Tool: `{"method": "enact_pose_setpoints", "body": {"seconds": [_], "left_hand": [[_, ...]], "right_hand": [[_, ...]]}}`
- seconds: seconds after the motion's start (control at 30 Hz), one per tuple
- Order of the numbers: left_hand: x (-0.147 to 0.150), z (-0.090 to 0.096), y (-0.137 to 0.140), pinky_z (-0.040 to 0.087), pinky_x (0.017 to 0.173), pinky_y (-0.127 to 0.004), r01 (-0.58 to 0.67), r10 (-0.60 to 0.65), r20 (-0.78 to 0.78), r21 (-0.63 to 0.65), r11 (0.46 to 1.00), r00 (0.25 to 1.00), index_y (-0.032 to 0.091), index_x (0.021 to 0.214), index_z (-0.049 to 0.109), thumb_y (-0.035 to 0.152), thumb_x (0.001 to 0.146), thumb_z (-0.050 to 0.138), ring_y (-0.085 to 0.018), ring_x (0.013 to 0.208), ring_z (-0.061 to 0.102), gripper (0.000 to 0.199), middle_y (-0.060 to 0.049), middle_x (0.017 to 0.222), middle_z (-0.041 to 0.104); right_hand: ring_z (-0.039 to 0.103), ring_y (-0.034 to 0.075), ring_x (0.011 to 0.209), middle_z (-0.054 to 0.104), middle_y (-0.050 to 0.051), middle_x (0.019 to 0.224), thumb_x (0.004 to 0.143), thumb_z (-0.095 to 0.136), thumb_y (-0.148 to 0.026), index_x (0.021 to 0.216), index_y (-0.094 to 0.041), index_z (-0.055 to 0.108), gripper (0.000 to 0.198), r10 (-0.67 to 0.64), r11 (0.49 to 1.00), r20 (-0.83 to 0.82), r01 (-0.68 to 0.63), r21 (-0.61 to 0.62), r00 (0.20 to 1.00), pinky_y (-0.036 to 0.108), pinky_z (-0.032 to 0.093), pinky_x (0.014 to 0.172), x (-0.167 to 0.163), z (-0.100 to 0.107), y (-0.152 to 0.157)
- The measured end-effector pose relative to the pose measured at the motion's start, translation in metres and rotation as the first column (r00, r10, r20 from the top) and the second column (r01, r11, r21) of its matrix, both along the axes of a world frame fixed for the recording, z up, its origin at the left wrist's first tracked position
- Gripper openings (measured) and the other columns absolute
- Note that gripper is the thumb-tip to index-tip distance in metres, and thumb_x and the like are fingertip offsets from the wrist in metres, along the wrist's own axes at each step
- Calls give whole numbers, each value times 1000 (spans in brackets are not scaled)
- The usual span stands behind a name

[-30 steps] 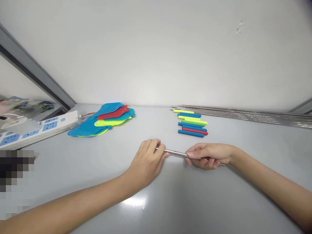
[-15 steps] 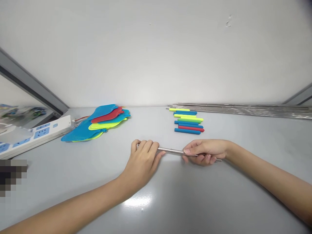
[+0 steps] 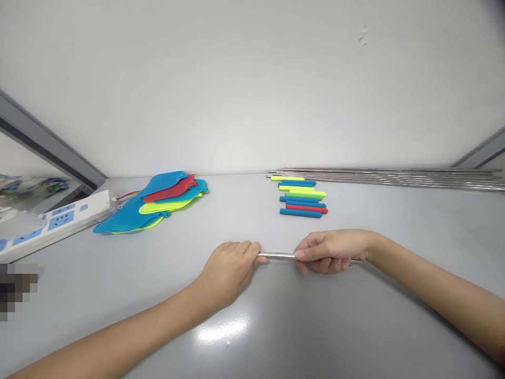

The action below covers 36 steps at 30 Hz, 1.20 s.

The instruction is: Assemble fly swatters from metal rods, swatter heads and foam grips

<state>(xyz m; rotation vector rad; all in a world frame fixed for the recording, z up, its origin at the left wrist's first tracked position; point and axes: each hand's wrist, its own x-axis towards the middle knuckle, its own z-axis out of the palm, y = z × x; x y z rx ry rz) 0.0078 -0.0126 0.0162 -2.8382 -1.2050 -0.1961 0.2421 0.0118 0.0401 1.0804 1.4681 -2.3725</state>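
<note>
Between my two hands runs a thin metal rod (image 3: 279,256), nearly level above the grey table. My left hand (image 3: 232,266) is closed around its left part and hides that end. My right hand (image 3: 327,252) grips it further right, thumb on top, and a short tip sticks out past the fingers. Beyond the right hand lie several coloured plastic handle sleeves (image 3: 302,212) in a stack of rows, in blue, red, green and yellow. Fly swatter heads (image 3: 132,215) in blue, red and yellow overlap in a pile at the back left.
A bundle of long metal rods (image 3: 386,176) lies along the wall at the back right. On the left edge is a white power strip (image 3: 74,216) with blue sockets and a plug. Grey frame bars (image 3: 43,137) slant at the corners.
Both hands have come slightly lower in the picture, and the rod is now more level. My left fingers have wrapped more tightly over its left end. The view has shifted a little.
</note>
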Motion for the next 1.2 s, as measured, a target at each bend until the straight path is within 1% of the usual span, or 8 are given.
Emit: {"method": "enact_pose_setpoints", "body": {"seconds": [0.23,0.4,0.57,0.7,0.87,0.97,1.1,1.2], "left_hand": [[-1,-2,-4,30,47,-24,49,-49,-13,-8,999,999,18,67,39,30,88,23,-12,48,45,30,2,56,49],[-2,-1,-5,30,46,-23,101,-100,32,-35,994,995,18,67,39,30,88,23,-12,46,43,29,3,55,49],[0,0,-5,29,45,-22,133,-132,52,-24,991,990,18,63,38,28,88,25,-11,43,40,30,3,51,46],[0,-2,-6,28,45,-22,129,-127,61,-20,991,990,18,63,38,30,88,25,-10,43,39,30,3,51,45],[2,-1,-3,30,50,-25,65,-64,71,-7,998,995,17,64,39,32,88,25,-12,47,38,31,2,54,46],[3,2,-2,31,55,-27,32,-27,85,-62,998,996,17,66,41,32,88,25,-12,53,38,31,1,61,47],[3,6,-2,32,64,-29,5,17,150,-144,990,989,17,76,46,32,88,28,-14,65,40,26,-1,72,48],[1,7,-1,31,70,-30,-8,32,204,-118,993,978,18,86,47,29,87,31,-15,74,41,20,-2,80,49]], "right_hand": [[15,1,35,22,-8,49,77,45,-43,77,-15,50,29,-14,999,44,16,-43,999,12,10,27,-6,7,-10],[15,1,34,23,-8,48,77,44,-44,75,-16,49,29,-59,987,41,64,-147,997,11,9,25,-16,10,-19],[14,1,34,23,-8,47,76,45,-47,75,-15,51,32,-88,978,30,92,-186,996,11,8,24,-20,8,-22],[14,1,34,23,-8,47,76,44,-46,76,-15,52,32,-88,976,7,88,-199,996,11,8,24,-19,5,-21],[14,1,34,23,-8,48,76,46,-46,78,-15,53,31,-122,975,6,121,-187,992,12,8,25,-19,3,-19],[15,1,35,22,-8,48,75,46,-47,81,-15,55,33,-154,977,13,154,-145,988,12,8,25,-19,4,-18],[16,1,36,23,-7,50,76,45,-48,86,-14,57,37,-164,983,6,164,-79,986,13,8,27,-16,8,-16],[16,0,37,25,-7,51,76,45,-47,86,-13,58,38,-144,989,-6,144,-41,990,13,7,27,-10,10,-12]]}}
